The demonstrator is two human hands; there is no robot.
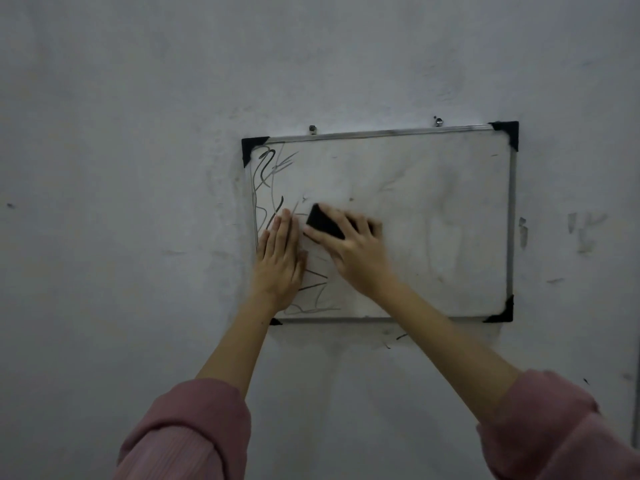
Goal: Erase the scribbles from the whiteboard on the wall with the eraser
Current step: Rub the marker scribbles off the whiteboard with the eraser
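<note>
Up on the grey, scuffed plaster wall (138, 133) hangs a small rectangular whiteboard with a thin metal frame and black plastic corner caps (450, 220), suspended from two small metal screws (312, 129) above its top edge. Black marker scribbles (268, 171) cover the board's left strip, from the upper left corner down to the lower edge; the middle and right of the surface show only faint grey smears. The left hand (280, 261) lies flat against the board's left side with straight fingers, pressing on it over the scribbles. Just beside it, the right hand (356, 251) grips a black rectangular foam eraser (323, 221), fingers curled over its top, holding it tilted against the board left of centre. Both forearms rise from pink ribbed sleeves (187, 434).
</note>
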